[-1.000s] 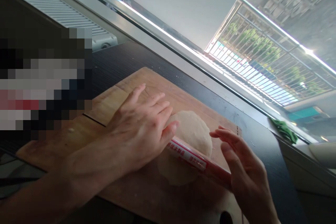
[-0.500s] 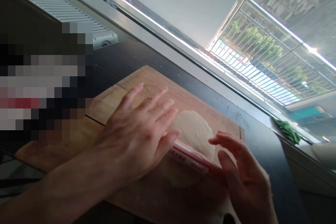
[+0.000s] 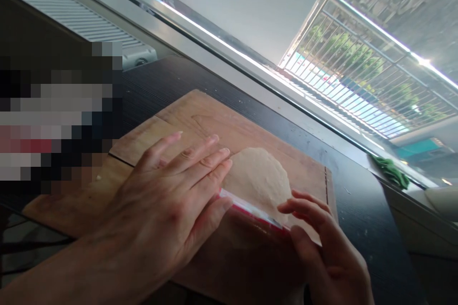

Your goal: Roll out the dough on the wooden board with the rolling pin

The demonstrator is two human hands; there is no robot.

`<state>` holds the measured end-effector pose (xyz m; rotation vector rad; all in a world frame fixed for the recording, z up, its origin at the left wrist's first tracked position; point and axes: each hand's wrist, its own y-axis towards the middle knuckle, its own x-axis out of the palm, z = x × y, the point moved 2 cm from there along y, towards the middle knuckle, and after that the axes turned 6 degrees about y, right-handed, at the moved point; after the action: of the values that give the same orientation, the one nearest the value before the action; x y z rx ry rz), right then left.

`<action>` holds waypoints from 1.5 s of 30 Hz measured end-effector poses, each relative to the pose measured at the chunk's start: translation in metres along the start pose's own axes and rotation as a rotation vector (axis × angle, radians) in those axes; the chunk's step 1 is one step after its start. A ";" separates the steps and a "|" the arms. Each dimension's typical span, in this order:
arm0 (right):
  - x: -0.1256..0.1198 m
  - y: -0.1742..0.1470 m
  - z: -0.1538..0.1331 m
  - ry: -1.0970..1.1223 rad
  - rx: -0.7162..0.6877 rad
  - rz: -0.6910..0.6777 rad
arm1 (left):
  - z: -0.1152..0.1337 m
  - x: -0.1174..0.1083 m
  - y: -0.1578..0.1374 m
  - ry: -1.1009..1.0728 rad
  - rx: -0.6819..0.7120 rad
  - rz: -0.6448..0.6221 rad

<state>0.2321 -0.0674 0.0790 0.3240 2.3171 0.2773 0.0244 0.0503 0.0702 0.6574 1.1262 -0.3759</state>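
View: head, one camera worn by the person, facing forward and down across the table (image 3: pixel 157 83) toward the window side. Range: near; the left hand (image 3: pixel 175 195) and right hand (image 3: pixel 327 243) loom large in the lower half, the left forearm entering at bottom left, the right hand from the bottom edge. Frame centre lands on the wooden board (image 3: pixel 231 126), just beyond the left fingertips. Room lines run slanted: the window ledge (image 3: pixel 250 89) falls from upper left to lower right. Field wide, reaching an outdoor railing (image 3: pixel 343 55) at upper right. Pixelated block (image 3: pixel 53 119) masks part of the left edge.
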 end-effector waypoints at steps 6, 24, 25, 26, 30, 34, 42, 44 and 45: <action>-0.008 0.058 0.024 0.102 0.140 0.138 | 0.003 0.003 0.052 0.113 0.062 -0.003; -0.014 0.049 0.023 0.158 0.029 0.277 | 0.006 0.009 0.059 0.235 0.104 -0.023; -0.016 0.060 0.029 0.155 0.034 0.280 | 0.006 0.010 0.071 0.240 0.107 -0.066; -0.018 0.067 0.033 0.157 0.043 0.283 | 0.005 0.012 0.081 0.243 0.111 -0.105; -0.014 0.058 0.032 0.216 0.151 0.171 | 0.006 0.012 0.087 0.273 0.129 -0.100; -0.001 0.014 0.007 0.193 0.096 0.023 | 0.011 0.007 0.048 0.292 0.127 -0.041; 0.000 0.038 0.005 -0.187 -0.189 0.098 | 0.010 0.010 0.041 0.302 0.062 -0.011; -0.003 0.057 0.013 -0.275 -0.192 0.136 | 0.009 0.011 0.065 0.290 0.083 -0.052; -0.004 0.064 0.016 -0.311 -0.181 0.136 | 0.010 0.009 0.076 0.290 0.104 -0.065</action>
<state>0.2560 -0.0061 0.0894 0.4043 1.9518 0.4673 0.0796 0.1021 0.0868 0.7855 1.4133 -0.4050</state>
